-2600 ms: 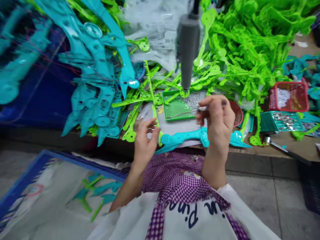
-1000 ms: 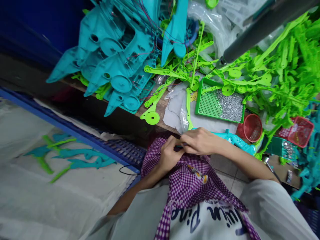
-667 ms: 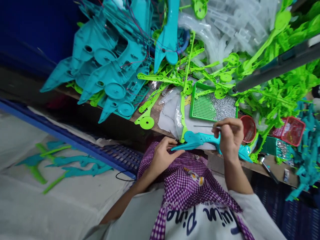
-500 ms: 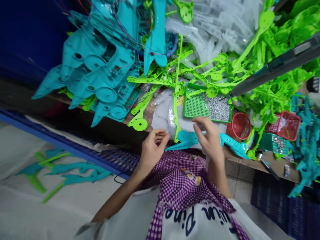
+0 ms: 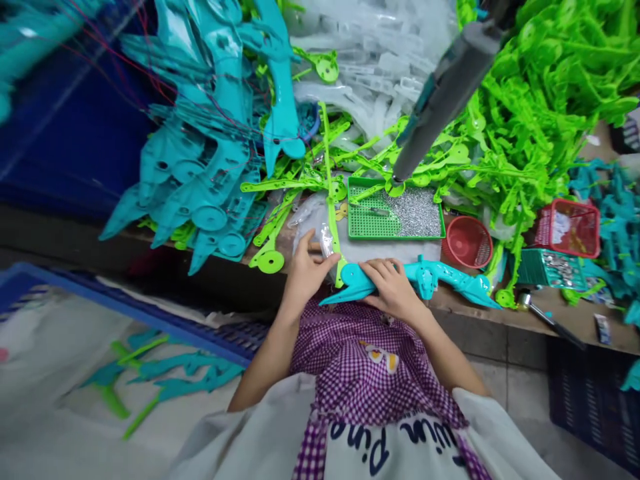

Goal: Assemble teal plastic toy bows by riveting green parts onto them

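A long teal plastic part (image 5: 445,272) lies along the front edge of the bench. My right hand (image 5: 393,287) is closed round its left portion, near the round end. Just left of it, my left hand (image 5: 310,270) has thumb and fingers curled at the lower end of an upright green arm (image 5: 331,200) and a clear plastic piece (image 5: 326,241); the grip is partly hidden. A green tray (image 5: 373,223) of small metal pieces sits behind the teal part.
A grey power screwdriver (image 5: 440,100) hangs above the tray. Teal parts (image 5: 210,147) are piled at left, green parts (image 5: 545,100) at right. A red basket (image 5: 469,241) and a hammer (image 5: 550,320) are at right. A blue crate (image 5: 200,340) stands below left.
My right hand has come down onto the teal part and closed on it. My left hand has moved up to the green arm. The view has shifted, and the screwdriver appears more upright.
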A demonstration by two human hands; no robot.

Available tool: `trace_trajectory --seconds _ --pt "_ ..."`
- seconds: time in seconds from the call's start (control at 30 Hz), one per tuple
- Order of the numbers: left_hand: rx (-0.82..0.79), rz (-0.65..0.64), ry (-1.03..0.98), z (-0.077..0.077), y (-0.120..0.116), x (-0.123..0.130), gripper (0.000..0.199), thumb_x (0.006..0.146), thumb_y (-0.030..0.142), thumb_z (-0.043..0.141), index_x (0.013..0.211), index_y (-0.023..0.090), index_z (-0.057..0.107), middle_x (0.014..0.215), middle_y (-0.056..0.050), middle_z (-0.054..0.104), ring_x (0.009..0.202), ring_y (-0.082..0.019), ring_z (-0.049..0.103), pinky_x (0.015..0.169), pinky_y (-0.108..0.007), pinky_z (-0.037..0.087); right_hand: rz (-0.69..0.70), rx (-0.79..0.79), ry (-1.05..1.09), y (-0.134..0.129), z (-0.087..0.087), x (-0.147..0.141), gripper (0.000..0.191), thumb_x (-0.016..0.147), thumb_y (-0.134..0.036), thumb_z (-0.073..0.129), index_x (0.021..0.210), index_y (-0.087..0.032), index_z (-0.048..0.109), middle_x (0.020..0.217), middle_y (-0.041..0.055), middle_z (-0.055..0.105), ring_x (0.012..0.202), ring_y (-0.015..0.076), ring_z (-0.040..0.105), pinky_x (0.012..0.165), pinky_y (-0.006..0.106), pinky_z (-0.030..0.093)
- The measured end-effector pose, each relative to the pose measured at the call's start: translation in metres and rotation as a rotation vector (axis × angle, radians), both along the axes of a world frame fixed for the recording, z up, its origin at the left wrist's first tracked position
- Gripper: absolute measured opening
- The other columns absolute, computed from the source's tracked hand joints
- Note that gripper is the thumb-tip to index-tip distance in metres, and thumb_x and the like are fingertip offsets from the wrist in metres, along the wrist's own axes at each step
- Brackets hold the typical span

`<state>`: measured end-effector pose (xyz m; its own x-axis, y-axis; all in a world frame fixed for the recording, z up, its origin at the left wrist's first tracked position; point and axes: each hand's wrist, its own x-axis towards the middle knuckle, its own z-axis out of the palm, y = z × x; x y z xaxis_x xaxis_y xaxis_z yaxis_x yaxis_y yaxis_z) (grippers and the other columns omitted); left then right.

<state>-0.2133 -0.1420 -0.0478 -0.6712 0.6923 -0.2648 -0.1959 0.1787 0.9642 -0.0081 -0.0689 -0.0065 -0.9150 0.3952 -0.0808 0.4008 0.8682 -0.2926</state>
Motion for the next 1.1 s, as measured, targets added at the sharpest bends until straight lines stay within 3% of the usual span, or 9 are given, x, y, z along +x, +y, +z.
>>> trace_trajectory --seconds 0.23,0.4,0.47,0.53,0.63,0.7,0.77,0.97,1.1 --pt "0.245 0.048 -0.552 0.018 -0.008 0.022 0.041 0.058 0.03 0.083 0.093 0.017 0.068 0.1 -0.009 0.073 0.095 -0.023 0.07 0.086 -0.034 0.055 -0.006 0.009 0.17 0.011 0.005 -0.004 0.064 0.087 -0.056 0.059 0.136 -0.015 0.053 0.126 0.018 0.064 0.116 0.0306 0.057 0.097 0.045 0.042" --pt "0.259 0.082 -0.686 0.032 -0.008 0.025 0.031 0.064 0.028 0.072 0.093 0.019 0.066 0.106 -0.009 0.074 0.105 -0.027 0.069 0.087 -0.04 0.057 -0.048 0.015 0.297 0.006 0.01 -0.006 0.061 0.089 -0.054 0.059 0.135 -0.015 0.055 0.128 0.0175 0.064 0.119 0.0291 0.058 0.101 0.044 0.04" --pt "0.253 0.106 -0.688 0.037 -0.003 0.023 0.031 0.065 0.03 0.071 0.093 0.018 0.065 0.102 -0.008 0.074 0.1 -0.025 0.07 0.085 -0.037 0.058 -0.167 -0.028 0.405 -0.012 0.011 -0.003 0.05 0.09 -0.049 0.06 0.13 -0.019 0.059 0.126 0.0155 0.065 0.121 0.0291 0.058 0.103 0.046 0.039" --pt "0.247 0.134 -0.666 0.039 0.002 0.02 0.033 0.068 0.036 0.071 0.096 0.019 0.063 0.098 -0.005 0.074 0.094 -0.024 0.071 0.082 -0.036 0.059 -0.389 -0.206 0.552 -0.035 0.007 -0.002 0.038 0.089 -0.047 0.062 0.117 -0.022 0.066 0.115 0.0124 0.07 0.112 0.0276 0.062 0.099 0.045 0.043" --pt "0.234 0.152 -0.627 0.037 0.006 0.019 0.038 0.073 0.046 0.068 0.101 0.021 0.062 0.092 -0.004 0.074 0.089 -0.023 0.072 0.08 -0.036 0.059 -0.716 -0.859 0.699 -0.059 -0.006 -0.012 0.042 0.085 -0.06 0.06 0.092 -0.02 0.067 0.084 0.0072 0.072 0.076 0.0193 0.066 0.071 0.033 0.052" --pt "0.234 0.161 -0.62 0.034 0.006 0.019 0.041 0.074 0.049 0.066 0.103 0.021 0.061 0.09 -0.004 0.073 0.088 -0.023 0.072 0.08 -0.036 0.058 -0.808 -1.305 0.725 -0.062 -0.015 -0.028 0.052 0.076 -0.069 0.064 0.082 -0.017 0.065 0.07 0.0047 0.068 0.061 0.0149 0.06 0.058 0.027 0.048" --pt "0.232 0.176 -0.619 0.032 0.004 0.019 0.042 0.074 0.051 0.065 0.103 0.021 0.061 0.089 -0.004 0.072 0.086 -0.023 0.072 0.08 -0.035 0.058 -0.848 -1.567 0.747 -0.057 -0.019 -0.043 0.055 0.066 -0.069 0.073 0.079 -0.016 0.065 0.065 0.0028 0.066 0.056 0.0127 0.058 0.054 0.024 0.046" --pt "0.231 0.316 -0.626 0.03 0.003 0.023 0.044 0.068 0.054 0.069 0.093 0.019 0.059 0.075 0.0 0.068 0.07 -0.018 0.07 0.071 -0.031 0.056 -0.971 -1.63 0.772 -0.055 -0.021 -0.061 0.057 0.055 -0.068 0.08 0.064 -0.016 0.06 0.052 -0.0014 0.058 0.044 0.0062 0.046 0.042 0.019 0.033" --pt "0.209 0.31 -0.571 0.026 0.002 0.023 0.046 0.067 0.056 0.071 0.09 0.018 0.058 0.072 0.001 0.067 0.069 -0.017 0.07 0.072 -0.03 0.055 -0.818 -1.479 0.605 -0.059 -0.014 -0.029 0.054 0.06 -0.065 0.078 0.077 -0.014 0.068 0.065 0.0036 0.069 0.047 0.0077 0.05 0.045 0.021 0.039"
